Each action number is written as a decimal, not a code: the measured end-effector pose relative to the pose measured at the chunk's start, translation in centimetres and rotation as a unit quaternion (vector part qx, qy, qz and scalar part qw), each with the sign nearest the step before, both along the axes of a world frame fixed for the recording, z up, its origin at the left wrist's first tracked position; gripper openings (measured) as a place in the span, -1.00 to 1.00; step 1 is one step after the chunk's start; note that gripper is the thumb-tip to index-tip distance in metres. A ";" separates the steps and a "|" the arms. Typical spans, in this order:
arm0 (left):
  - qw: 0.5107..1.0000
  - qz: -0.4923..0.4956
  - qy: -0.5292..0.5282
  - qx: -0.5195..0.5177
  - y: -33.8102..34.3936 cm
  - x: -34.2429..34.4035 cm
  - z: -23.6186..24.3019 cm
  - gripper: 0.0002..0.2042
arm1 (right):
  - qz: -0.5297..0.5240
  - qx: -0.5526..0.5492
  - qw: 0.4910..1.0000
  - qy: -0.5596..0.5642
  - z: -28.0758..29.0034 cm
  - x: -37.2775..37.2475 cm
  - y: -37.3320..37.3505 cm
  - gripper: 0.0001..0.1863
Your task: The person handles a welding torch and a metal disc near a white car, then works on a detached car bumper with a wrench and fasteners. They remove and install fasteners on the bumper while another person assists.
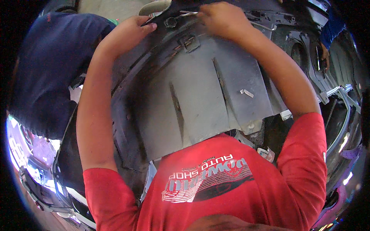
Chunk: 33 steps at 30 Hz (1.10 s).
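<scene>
A large dark car body part [204, 84], with raised ribs and a curved black rim, lies in front of my torso. My left hand [140, 29] is closed over its far-left rim, thumb on the near side; the fingertips are hidden. Beside that thumb a round black fastener or hole [170, 22] shows. At the far rim my right hand [223, 19] is closed around a thin shiny metal wrench [189, 14], whose end points left. A bent metal rod [266, 27] shows beyond my right wrist; whether it belongs to the same tool I cannot tell.
A small whitish piece [246, 93] lies on the panel. Someone in dark clothing [58, 69] is close at the left. Another person's hand [325, 58] with a blue sleeve reaches in at the right, near black car parts [298, 52]. A silver frame [341, 92] stands there.
</scene>
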State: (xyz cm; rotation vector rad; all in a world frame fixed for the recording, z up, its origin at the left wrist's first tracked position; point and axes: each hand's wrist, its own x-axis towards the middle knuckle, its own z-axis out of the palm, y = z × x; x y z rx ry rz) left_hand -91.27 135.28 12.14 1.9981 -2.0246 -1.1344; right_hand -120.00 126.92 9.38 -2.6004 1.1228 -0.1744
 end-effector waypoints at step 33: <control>0.992 -0.083 0.082 0.053 -5.5 1.5 -2.8 -0.77 | 0.023 -0.015 0.971 -0.237 -1.4 4.5 3.5 -0.80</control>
